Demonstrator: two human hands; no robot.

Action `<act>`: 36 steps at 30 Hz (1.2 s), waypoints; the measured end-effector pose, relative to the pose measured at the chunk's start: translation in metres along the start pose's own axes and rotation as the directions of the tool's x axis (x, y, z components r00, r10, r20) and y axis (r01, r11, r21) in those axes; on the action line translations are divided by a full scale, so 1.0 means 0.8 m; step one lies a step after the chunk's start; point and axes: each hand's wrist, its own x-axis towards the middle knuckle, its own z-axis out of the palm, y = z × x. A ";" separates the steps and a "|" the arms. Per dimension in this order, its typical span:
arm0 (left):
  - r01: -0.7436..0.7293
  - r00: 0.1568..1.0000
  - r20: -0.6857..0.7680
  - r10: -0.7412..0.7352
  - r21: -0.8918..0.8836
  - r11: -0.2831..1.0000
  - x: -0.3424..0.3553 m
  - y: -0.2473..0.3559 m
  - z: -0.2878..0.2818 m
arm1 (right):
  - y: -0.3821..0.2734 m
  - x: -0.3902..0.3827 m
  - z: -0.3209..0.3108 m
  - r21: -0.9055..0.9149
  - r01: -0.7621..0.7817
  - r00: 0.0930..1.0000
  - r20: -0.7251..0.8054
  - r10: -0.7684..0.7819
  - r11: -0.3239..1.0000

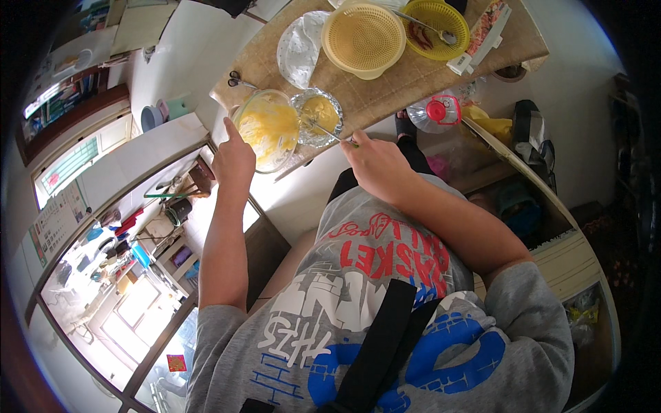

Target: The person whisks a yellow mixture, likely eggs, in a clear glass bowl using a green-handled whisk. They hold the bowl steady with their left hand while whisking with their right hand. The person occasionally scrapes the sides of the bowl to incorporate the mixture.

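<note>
My left hand [235,157] is closed on the near left rim of a clear glass bowl [267,165], whose inside is smeared with a yellow and whitish mixture. Right beside it stands a round foil-lined container [334,103] with a smooth yellow mixture in it. My right hand [375,164] grips a thin metal utensil [325,130] by its handle. The utensil slants left into the foil-lined container; its head is too small to make out. Both vessels are at the near left part of the table [372,103].
Scissors [241,80] lie left of a foil-covered round dish [297,51]. Farther back are a cream colander [363,38], a yellow basket [447,47] with a spoon [444,34] and a long printed box [483,34]. A red-capped plastic jug [428,115] stands below the table's right edge.
</note>
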 end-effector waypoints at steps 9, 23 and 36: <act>-0.012 1.000 0.005 0.012 -0.010 1.000 0.005 0.007 0.022 | 0.014 0.009 0.025 -0.030 -0.003 1.000 -0.006 0.002 1.000; -0.040 0.999 0.035 0.041 -0.037 0.999 0.009 0.014 0.029 | -0.025 0.038 0.037 0.060 0.108 0.988 0.102 -0.113 0.992; -0.063 0.998 -0.003 0.063 0.005 0.998 0.016 0.009 0.041 | -0.012 0.068 0.066 0.038 0.184 0.978 0.090 -0.187 0.982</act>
